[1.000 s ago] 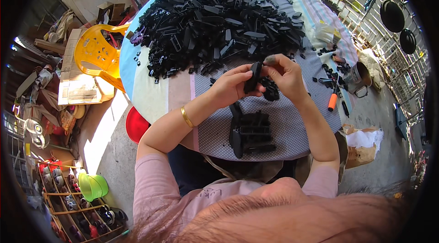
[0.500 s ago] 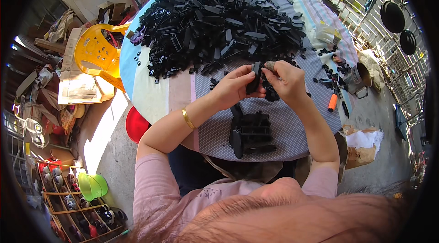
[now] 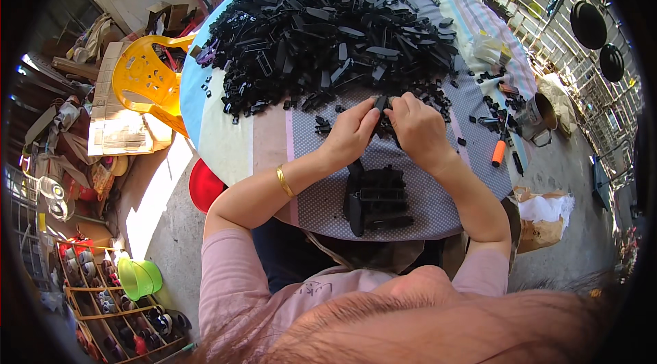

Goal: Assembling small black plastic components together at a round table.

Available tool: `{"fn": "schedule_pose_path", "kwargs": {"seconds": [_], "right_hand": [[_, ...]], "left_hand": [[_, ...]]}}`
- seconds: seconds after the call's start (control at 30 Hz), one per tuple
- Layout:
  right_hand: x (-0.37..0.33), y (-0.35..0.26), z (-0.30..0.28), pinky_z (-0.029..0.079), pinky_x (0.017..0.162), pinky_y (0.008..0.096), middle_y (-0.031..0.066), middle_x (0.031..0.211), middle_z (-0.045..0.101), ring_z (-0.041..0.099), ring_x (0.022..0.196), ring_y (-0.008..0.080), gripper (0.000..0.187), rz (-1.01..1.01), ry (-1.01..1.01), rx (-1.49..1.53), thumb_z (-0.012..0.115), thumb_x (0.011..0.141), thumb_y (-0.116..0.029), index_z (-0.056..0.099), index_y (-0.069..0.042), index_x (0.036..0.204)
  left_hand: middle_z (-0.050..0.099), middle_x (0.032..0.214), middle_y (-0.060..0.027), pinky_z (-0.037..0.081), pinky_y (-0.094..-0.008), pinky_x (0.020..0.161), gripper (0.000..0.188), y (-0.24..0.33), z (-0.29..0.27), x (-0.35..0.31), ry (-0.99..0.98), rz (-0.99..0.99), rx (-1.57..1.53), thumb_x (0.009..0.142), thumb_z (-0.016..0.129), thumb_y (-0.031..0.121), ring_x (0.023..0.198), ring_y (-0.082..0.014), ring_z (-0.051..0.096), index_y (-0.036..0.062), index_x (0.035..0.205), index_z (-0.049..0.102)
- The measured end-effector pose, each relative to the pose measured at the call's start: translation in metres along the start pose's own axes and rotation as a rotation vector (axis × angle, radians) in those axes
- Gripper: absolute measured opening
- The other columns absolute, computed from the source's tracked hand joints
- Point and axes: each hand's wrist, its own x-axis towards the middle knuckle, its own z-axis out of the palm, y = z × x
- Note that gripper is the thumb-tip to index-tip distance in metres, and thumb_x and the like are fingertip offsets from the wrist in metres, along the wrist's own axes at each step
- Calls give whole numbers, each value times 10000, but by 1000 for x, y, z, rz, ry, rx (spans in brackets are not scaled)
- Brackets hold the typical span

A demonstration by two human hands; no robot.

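Both hands meet over the table [image 3: 270,152] at the near edge of a big heap of black plastic parts [image 3: 321,42]. My left hand [image 3: 350,134] is closed round a narrow black plastic part [image 3: 381,104] that points away from me. On its right side, my right hand [image 3: 419,126] has its fingers bent and pressed against the same part. The fingers hide most of it, and I cannot tell whether a smaller piece is between them. Closer to me lies a group of black slatted plastic pieces [image 3: 380,199], touched by neither hand.
Small black pieces [image 3: 434,97] are scattered right of my hands. Further right are an orange cylinder [image 3: 498,153], a metal mug [image 3: 537,117] and a clear plastic bag [image 3: 487,49]. A yellow chair [image 3: 147,76] and a red stool [image 3: 204,186] stand left of the table.
My right hand has come in against the black plastic part and its fingers have curled over. The part has turned more upright, and my left fingers cover more of it.
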Motion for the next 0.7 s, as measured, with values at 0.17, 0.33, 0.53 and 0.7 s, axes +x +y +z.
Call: {"fn": "schedule_pose_path", "kwargs": {"seconds": [0.17,0.33,0.53,0.7], "right_hand": [[-11,10,-1,452,495,329,106,681,495,561,589,254,167,-13,-262,60,533,839,-154,468,-29,749],[-6,10,2,461,491,306,99,666,504,557,553,240,159,-92,-259,155,522,838,-151,480,-36,737],[-8,8,1,460,485,307,110,656,492,548,552,248,146,-111,-216,124,516,828,-117,471,-25,723],[-10,6,10,462,487,310,115,670,489,546,543,250,137,-99,-154,140,516,827,-113,469,-24,734]], "left_hand": [[536,631,-167,401,-333,519,223,15,-5,4,-26,140,297,899,475,178,525,-227,495,-30,859,545],[511,575,-167,381,-337,497,234,19,-11,6,-40,132,279,891,494,175,481,-234,432,-35,806,554],[476,555,-170,357,-336,467,206,25,-11,3,-36,213,289,872,523,133,466,-237,387,-42,763,527],[490,577,-178,358,-328,461,192,21,0,-4,77,224,292,871,523,128,466,-238,406,-39,777,530]]}}
